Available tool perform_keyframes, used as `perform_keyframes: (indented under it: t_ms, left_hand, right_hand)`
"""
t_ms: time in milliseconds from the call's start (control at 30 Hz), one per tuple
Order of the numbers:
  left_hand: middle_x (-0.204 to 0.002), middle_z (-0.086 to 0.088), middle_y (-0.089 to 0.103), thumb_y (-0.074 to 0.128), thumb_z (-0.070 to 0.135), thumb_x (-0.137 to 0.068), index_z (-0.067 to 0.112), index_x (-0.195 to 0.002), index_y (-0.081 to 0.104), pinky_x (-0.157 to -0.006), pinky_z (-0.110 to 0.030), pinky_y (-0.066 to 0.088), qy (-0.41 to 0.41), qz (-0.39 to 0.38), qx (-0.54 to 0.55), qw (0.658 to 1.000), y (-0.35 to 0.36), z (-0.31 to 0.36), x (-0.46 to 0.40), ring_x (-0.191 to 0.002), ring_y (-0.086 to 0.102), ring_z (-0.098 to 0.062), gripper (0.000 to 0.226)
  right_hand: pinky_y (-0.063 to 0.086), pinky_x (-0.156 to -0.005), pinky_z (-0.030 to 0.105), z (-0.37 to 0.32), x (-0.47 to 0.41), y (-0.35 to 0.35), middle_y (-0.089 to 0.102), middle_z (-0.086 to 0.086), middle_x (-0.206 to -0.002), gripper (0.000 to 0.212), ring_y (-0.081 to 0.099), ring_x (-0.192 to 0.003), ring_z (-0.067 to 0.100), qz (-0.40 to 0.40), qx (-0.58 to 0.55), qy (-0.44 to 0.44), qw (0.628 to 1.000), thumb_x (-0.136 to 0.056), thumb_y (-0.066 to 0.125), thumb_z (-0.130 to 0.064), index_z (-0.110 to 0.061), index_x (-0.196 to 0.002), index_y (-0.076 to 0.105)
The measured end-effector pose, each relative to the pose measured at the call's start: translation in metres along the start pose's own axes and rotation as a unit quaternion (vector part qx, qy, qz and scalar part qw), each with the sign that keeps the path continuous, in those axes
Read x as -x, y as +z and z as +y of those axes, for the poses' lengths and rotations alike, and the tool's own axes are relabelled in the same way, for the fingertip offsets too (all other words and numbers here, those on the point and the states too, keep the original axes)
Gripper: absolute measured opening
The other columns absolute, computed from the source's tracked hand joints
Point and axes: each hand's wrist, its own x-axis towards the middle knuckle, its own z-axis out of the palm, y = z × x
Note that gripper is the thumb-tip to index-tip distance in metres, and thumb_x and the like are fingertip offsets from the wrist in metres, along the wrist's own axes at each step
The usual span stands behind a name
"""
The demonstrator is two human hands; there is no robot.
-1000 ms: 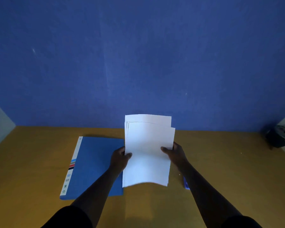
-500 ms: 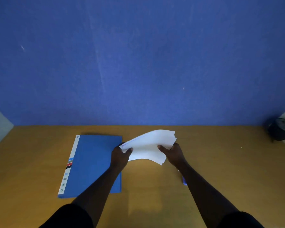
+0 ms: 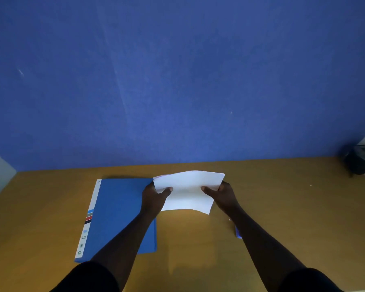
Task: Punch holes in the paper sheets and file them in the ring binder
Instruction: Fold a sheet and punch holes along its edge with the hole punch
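— Inspector: State the camera arrangement.

— Operator: One view only, worn on my head, wide-angle. It faces forward and down across the wooden table [image 3: 282, 207] toward the blue wall [image 3: 177, 81] at 12 o'clock.

— Inspector: Proximity?

— Operator: Close. My forearms enter from 6 o'clock; my left hand [image 3: 154, 197] and right hand [image 3: 223, 194] sit near centre frame.

— Inspector: Overlap with another view?

— Operator: No second view is supplied, so nothing is shared.

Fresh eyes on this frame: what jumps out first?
The white paper stack, held above the middle of the table by the left hand and right hand, one at each side edge. Next, the closed blue binder lying flat at left, partly under the left arm. A blue wall fills the upper frame.
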Motion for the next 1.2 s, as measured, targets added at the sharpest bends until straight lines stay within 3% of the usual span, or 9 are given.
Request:
perform_keyframes:
  t_ms: [100,333,433,567,667,767,867,1033,1200]
  left_hand:
    - [-0.082,0.008,0.07,0.075,0.015,-0.08,0.019,-0.089,0.068,-0.074,-0.03,0.054,-0.004,-0.003,0.008,1.0,0.002,0.002,-0.002,-0.078,0.067,-0.01,0.012]
    - [-0.088,0.003,0.072,0.074,0.013,-0.081,0.022,-0.088,0.067,-0.079,-0.034,0.056,-0.028,-0.027,0.01,0.999,0.01,-0.008,0.0,-0.084,0.069,-0.015,0.013]
    - [-0.089,0.0,0.071,0.073,0.013,-0.081,0.014,-0.093,0.07,-0.079,-0.033,0.054,-0.041,-0.022,-0.011,0.999,0.012,-0.011,-0.001,-0.084,0.068,-0.019,0.013]
    - [-0.09,-0.001,0.07,0.072,0.012,-0.083,0.01,-0.095,0.07,-0.076,-0.028,0.05,-0.049,0.003,-0.008,0.999,0.012,-0.007,-0.004,-0.083,0.066,-0.019,0.012]
    - [-0.089,-0.004,0.071,0.073,0.011,-0.081,0.014,-0.089,0.069,-0.081,-0.036,0.054,-0.087,0.039,0.041,0.995,0.006,-0.006,-0.012,-0.085,0.067,-0.025,0.01]
    - [-0.083,-0.001,0.07,0.071,0.005,-0.081,0.014,-0.084,0.067,-0.08,-0.037,0.053,-0.112,0.069,0.119,0.984,-0.004,-0.002,-0.015,-0.081,0.066,-0.024,0.011]
    - [-0.078,0.004,0.065,0.07,0.004,-0.082,0.01,-0.085,0.064,-0.071,-0.029,0.046,-0.133,0.108,0.164,0.971,-0.014,0.002,-0.015,-0.072,0.06,-0.017,0.009]
    - [-0.086,-0.004,0.064,0.073,0.004,-0.079,0.005,-0.088,0.062,-0.069,-0.032,0.043,-0.195,0.141,0.228,0.944,-0.018,-0.011,-0.016,-0.076,0.058,-0.022,0.014]
    - [-0.099,-0.006,0.066,0.077,0.009,-0.075,0.005,-0.094,0.064,-0.087,-0.05,0.053,-0.262,0.135,0.278,0.914,-0.006,-0.028,-0.018,-0.092,0.064,-0.029,0.023]
  right_hand:
    - [0.057,-0.067,0.024,-0.002,0.001,0.0,0.076,0.001,-0.094,0.026,0.073,-0.084,0.015,0.004,-0.007,-0.002,1.0,-0.081,0.077,-0.023,-0.012,-0.104,0.072]
    - [0.058,-0.08,0.032,0.012,0.001,0.0,0.076,0.0,-0.098,0.03,0.072,-0.09,0.014,-0.008,0.0,0.03,1.0,-0.077,0.08,-0.024,-0.014,-0.104,0.073]
    - [0.057,-0.081,0.03,0.019,0.0,0.004,0.074,0.001,-0.102,0.036,0.07,-0.092,0.015,-0.002,0.025,0.056,0.998,-0.076,0.081,-0.025,-0.013,-0.107,0.069]
    - [0.053,-0.072,0.022,0.009,0.0,0.004,0.073,-0.001,-0.095,0.031,0.069,-0.086,0.012,0.003,0.063,0.044,0.997,-0.078,0.079,-0.027,-0.012,-0.104,0.071]
    - [0.052,-0.072,0.02,0.0,0.001,0.0,0.075,-0.006,-0.093,0.024,0.069,-0.084,0.004,-0.023,0.11,0.004,0.994,-0.082,0.074,-0.032,-0.017,-0.101,0.074]
    - [0.044,-0.062,0.014,-0.004,0.001,-0.009,0.07,-0.013,-0.075,0.007,0.061,-0.065,-0.006,-0.039,0.149,-0.013,0.988,-0.084,0.072,-0.034,-0.027,-0.084,0.073]
    - [0.043,-0.059,0.018,0.0,0.003,-0.016,0.068,-0.006,-0.071,0.012,0.058,-0.061,0.002,-0.047,0.155,-0.008,0.987,-0.083,0.073,-0.034,-0.024,-0.077,0.07]
    - [0.054,-0.078,0.031,-0.003,0.014,-0.009,0.075,0.006,-0.097,0.02,0.068,-0.088,0.019,-0.024,-0.047,0.048,0.997,-0.079,0.078,-0.015,-0.011,-0.098,0.075]
    - [0.052,-0.091,0.054,-0.006,0.021,0.018,0.068,0.011,-0.12,0.04,0.063,-0.11,0.032,-0.024,-0.29,0.102,0.951,-0.083,0.072,-0.013,-0.011,-0.122,0.062]
